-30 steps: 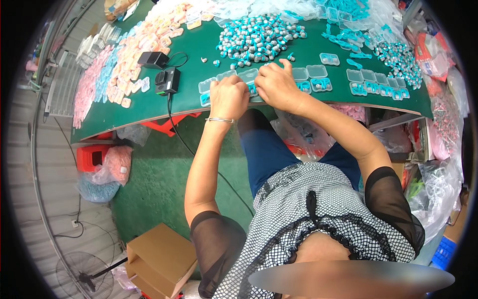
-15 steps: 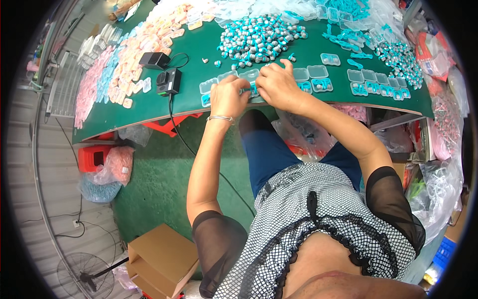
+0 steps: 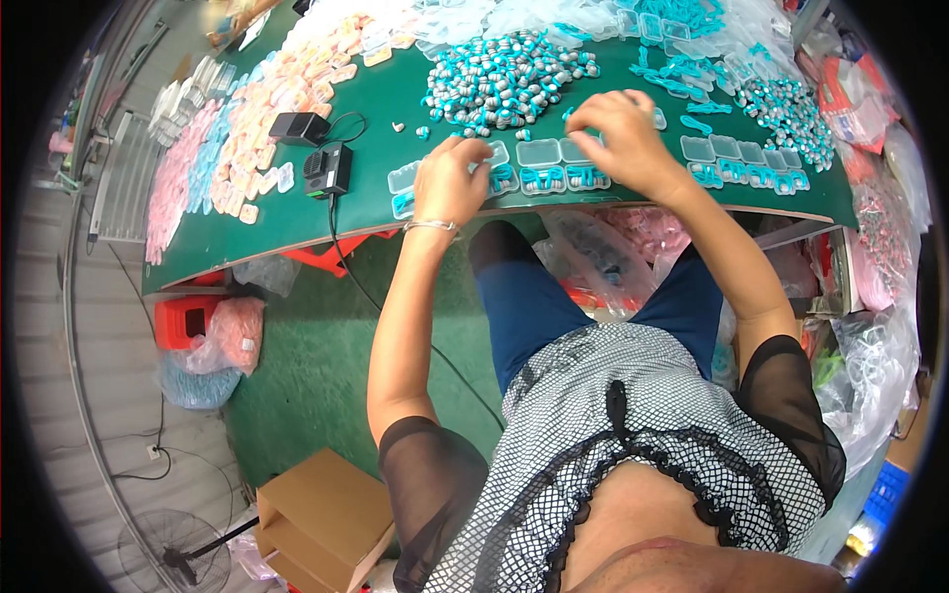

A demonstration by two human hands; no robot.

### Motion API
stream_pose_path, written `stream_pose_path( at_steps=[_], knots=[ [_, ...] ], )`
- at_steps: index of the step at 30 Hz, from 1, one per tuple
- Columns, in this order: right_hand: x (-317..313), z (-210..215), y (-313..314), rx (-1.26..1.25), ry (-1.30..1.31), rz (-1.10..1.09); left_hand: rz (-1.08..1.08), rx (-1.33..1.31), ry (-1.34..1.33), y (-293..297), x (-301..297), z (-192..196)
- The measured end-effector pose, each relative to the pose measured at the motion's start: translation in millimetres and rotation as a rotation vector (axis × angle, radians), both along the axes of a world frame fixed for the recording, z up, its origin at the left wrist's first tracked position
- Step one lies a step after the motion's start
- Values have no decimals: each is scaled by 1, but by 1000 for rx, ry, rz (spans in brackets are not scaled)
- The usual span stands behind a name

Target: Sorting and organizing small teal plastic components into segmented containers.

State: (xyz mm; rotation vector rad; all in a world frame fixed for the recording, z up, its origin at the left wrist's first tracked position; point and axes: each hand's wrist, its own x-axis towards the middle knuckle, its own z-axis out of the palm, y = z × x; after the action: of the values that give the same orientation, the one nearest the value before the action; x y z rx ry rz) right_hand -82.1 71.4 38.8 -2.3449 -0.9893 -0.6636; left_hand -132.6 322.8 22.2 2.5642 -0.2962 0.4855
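Note:
A row of small clear plastic cases with raised lids lies along the table's near edge; one case (image 3: 542,181) holds teal pieces. My left hand (image 3: 452,183) is over the left part of this row, fingers curled and thumb close to the fingertips. What it holds, if anything, is hidden. Farther right, my right hand (image 3: 625,138) hovers above the row, thumb and fingers apart. By its fingertips lies a teal plug (image 3: 567,114), partly hidden. Beyond both hands is a heap of small grey-and-teal ribbed plugs (image 3: 509,79).
More filled cases (image 3: 749,176) stand at the right, before a teal-and-white heap (image 3: 791,119). Teal cords (image 3: 682,79) lie behind. At the left are a black corded device (image 3: 327,170) and peach pieces (image 3: 297,89). A cardboard box (image 3: 321,514) sits on the floor.
My right hand has lifted off the cases and moved right and away from my left hand, toward the loose plug. The left hand stays over the row.

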Motion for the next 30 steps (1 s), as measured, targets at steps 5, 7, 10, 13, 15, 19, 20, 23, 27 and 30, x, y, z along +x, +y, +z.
stream_pose_path(
  at_steps=[5, 7, 10, 13, 15, 19, 20, 23, 27, 30],
  knots=[
    [7, 5, -58, 3, 77, -128, -51, 72, 37, -32, 37, 2],
    [3, 5, -82, -4, 72, -169, -47, 210, 65, -40, 55, 0],
    [-1, 5, -119, -32, 96, -267, -21, 396, 199, -47, 74, -3],
    [0, 4, -148, 39, 52, -264, -10, 427, 267, -43, 75, 0],
    [9, 4, -179, 98, 95, -336, -12, 425, 247, -39, 69, 3],
    [40, -7, -247, 227, 188, -567, -27, 318, 174, -41, 68, -2],
    [48, -10, -264, 190, 208, -635, -42, 315, 169, -40, 71, -5],
    [62, -17, -277, 62, 236, -710, -75, 176, 146, -32, 75, -10],
    [79, -22, -271, -111, 280, -802, -34, -20, 151, -25, 73, -10],
    [92, -28, -266, -278, 243, -848, -10, -268, 198, -20, 70, -9]
  ],
)
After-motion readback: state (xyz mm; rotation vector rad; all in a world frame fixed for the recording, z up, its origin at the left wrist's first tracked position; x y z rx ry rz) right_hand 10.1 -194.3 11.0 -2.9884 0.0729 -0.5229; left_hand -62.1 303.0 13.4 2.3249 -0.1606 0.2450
